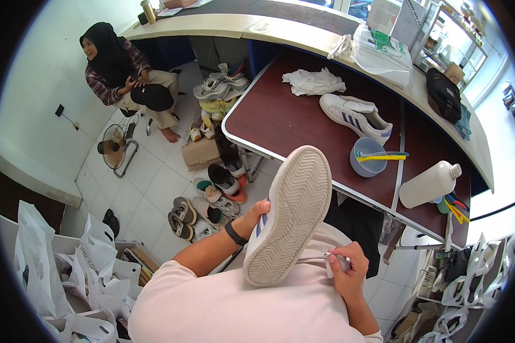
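My left hand (pixel 256 219) is closed on a white sneaker (pixel 290 214) with blue stripes, its pale zigzag-ribbed sole turned up toward me. Most of those fingers are hidden behind the shoe. To the right of the sneaker, my right hand (pixel 349 265) grips a small crumpled white cloth (pixel 333 264), apart from the shoe. A matching white sneaker (pixel 356 117) with blue stripes lies on the dark red table (pixel 269 114). Near it stands a grey-blue bowl (pixel 365 164) with yellow and blue-grey brushes (pixel 383 156) resting across its rim.
A white bottle (pixel 429 184) stands by the table's right end, beside several coloured brushes (pixel 456 208). Crumpled white paper (pixel 313 81) lies at the table's back. Several shoes (pixel 209 200) cover the floor at left. A person (pixel 129 80) sits beyond. White bags (pixel 88 257) fill the lower left.
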A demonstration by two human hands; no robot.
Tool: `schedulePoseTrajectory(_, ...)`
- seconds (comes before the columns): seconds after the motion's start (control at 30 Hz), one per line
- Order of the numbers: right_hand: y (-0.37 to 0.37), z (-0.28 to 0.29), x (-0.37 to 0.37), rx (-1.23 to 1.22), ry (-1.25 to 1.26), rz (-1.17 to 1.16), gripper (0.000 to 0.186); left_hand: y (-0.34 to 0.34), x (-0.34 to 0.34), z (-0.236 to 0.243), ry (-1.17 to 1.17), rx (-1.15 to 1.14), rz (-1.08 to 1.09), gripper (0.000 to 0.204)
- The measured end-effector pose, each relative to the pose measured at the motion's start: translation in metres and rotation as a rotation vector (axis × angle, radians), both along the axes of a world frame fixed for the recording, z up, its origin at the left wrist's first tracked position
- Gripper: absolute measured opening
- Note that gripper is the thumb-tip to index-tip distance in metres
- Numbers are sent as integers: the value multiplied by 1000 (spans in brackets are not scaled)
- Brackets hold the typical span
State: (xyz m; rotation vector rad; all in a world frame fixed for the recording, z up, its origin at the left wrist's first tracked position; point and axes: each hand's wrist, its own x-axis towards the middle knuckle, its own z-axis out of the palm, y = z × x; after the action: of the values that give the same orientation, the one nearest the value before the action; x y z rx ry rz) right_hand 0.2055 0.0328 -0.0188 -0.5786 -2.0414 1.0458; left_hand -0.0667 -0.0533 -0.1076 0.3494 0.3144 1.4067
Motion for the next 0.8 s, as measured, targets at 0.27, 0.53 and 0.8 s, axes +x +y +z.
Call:
schedulePoseTrajectory(0.27,15,71,-8,513,-56,31,25,-4,35,59,178,-392,-281,70)
schedulePoseTrajectory(0.53,15,67,-20,509,-137,223,26,7,44,46,127,-384,-520,72)
schedulePoseTrajectory(0.8,9,54,-16,470,-75,199,34,8,46,43,147,-360,-558,76)
